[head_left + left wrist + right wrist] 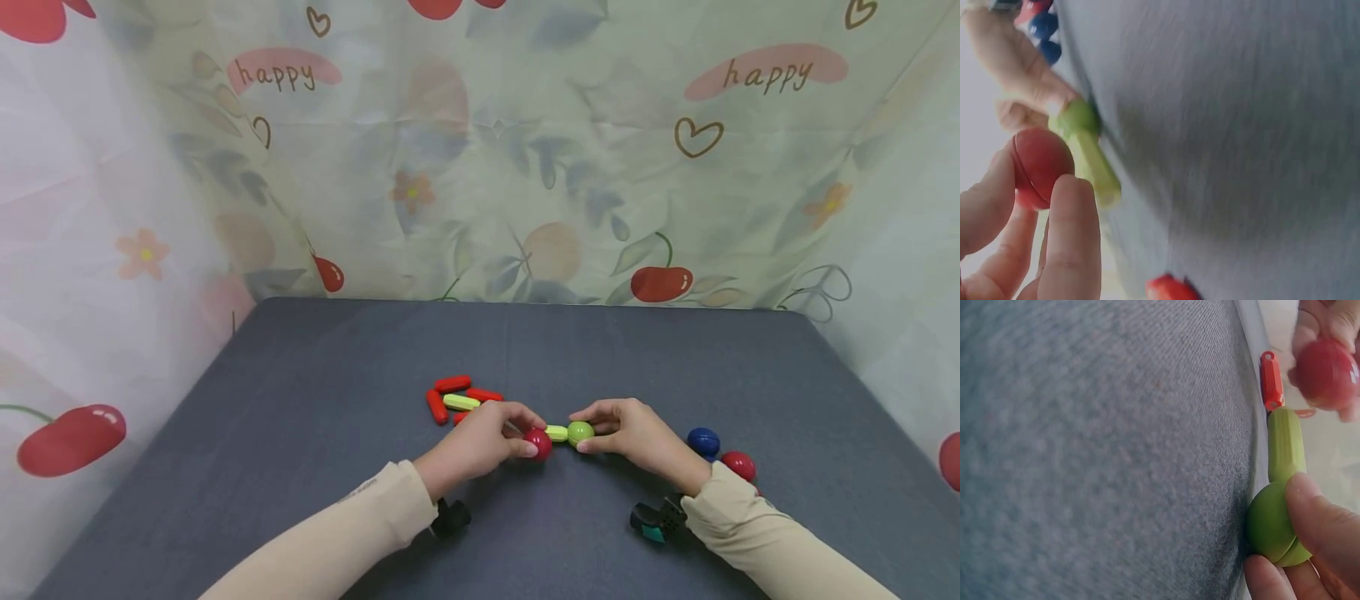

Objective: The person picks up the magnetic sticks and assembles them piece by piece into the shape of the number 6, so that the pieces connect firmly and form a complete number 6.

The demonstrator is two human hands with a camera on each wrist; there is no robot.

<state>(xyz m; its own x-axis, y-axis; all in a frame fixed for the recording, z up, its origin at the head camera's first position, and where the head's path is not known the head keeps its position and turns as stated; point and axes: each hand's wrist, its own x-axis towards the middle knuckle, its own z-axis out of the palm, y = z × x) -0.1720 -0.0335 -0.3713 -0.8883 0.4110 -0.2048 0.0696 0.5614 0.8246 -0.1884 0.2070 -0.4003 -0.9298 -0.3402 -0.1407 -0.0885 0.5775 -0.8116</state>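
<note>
Between thumb and fingers my left hand [487,437] pinches a red ball [1044,165] with a seam line round it. My right hand [637,433] holds a green ball [1270,524] low over the dark cloth. From the green ball a pale yellow-green ribbed stick [1286,444] points toward the left hand, its near end meeting the ball. In the head view the red ball overlaps the stick's far end; the left wrist view shows that end bare and the red ball apart from it.
Left of the hands lie several red sticks [453,384] and a yellow-green stick [461,402]. Beside the right forearm sit a dark blue ball [703,442] and a red ball [738,465], partly hidden by the sleeve. A patterned curtain [495,167] hangs behind the table [337,358].
</note>
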